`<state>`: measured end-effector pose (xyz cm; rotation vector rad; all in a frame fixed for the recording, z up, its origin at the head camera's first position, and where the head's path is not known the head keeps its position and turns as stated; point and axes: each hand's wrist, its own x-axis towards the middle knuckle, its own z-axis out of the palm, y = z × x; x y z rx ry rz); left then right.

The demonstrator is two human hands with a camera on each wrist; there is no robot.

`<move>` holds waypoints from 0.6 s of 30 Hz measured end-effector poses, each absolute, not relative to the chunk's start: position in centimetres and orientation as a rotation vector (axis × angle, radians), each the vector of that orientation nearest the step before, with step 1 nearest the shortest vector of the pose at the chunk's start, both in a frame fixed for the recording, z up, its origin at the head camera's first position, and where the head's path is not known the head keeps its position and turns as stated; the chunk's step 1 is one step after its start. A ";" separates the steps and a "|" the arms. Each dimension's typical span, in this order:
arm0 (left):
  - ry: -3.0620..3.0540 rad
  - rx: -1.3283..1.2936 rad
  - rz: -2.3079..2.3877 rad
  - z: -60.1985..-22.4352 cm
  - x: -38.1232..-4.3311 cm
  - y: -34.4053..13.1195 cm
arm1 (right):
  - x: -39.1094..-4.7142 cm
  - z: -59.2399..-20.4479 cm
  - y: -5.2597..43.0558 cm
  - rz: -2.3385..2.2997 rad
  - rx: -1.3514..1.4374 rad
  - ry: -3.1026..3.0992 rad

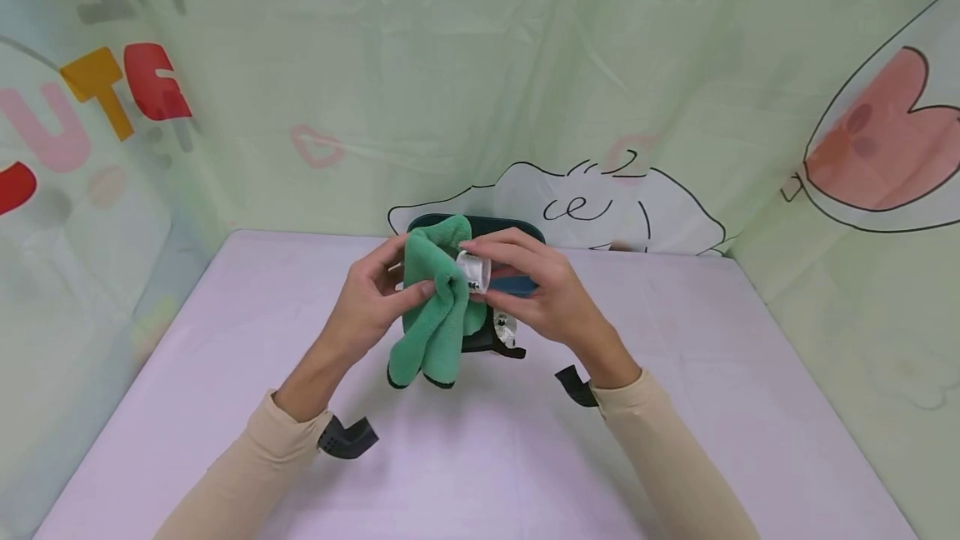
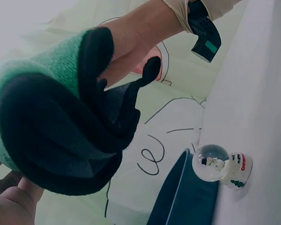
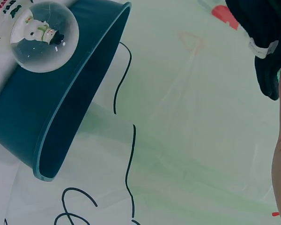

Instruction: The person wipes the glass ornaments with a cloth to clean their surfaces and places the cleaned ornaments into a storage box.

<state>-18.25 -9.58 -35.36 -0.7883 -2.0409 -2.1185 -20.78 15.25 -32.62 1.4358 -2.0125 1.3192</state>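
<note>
In the head view, my left hand (image 1: pixel 378 290) grips a folded green cloth (image 1: pixel 435 273) with dark edging, its thumb lying over the front. From the other side, the thumb and fingers of my right hand (image 1: pixel 536 282) pinch a white label (image 1: pixel 474 272) on the cloth. The cloth hangs above the table in loose folds, and its dark underside (image 2: pixel 61 131) faces the left wrist camera. Below it stands a snow globe (image 2: pixel 211 163) with a snowman inside and a white decorated base; in the head view the cloth partly hides it.
A dark teal bin (image 3: pixel 47 98) stands behind the snow globe, near the back of the table, its opening upward. The table has a pale lilac cover (image 1: pixel 675 407). A printed pale green curtain (image 1: pixel 450 65) hangs around the back and sides.
</note>
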 end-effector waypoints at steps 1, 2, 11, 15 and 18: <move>-2.048 -0.803 -2.108 -35.4 -18.3 -9.6 | -20.8 -32.6 15.3 1.321 1.439 -2.009; -2.054 -0.821 -2.098 -35.4 -18.3 -9.5 | -20.8 -32.7 15.4 1.326 1.439 -2.008; -2.026 -0.977 -2.000 -35.1 -18.1 -9.3 | -20.9 -32.6 15.8 1.376 1.403 -2.075; -2.026 -1.018 -1.884 -35.1 -18.1 -9.3 | -20.9 -32.6 15.9 1.413 1.385 -2.102; -2.025 -1.041 -1.817 -35.2 -18.2 -9.2 | -20.9 -32.6 16.0 1.451 1.368 -2.120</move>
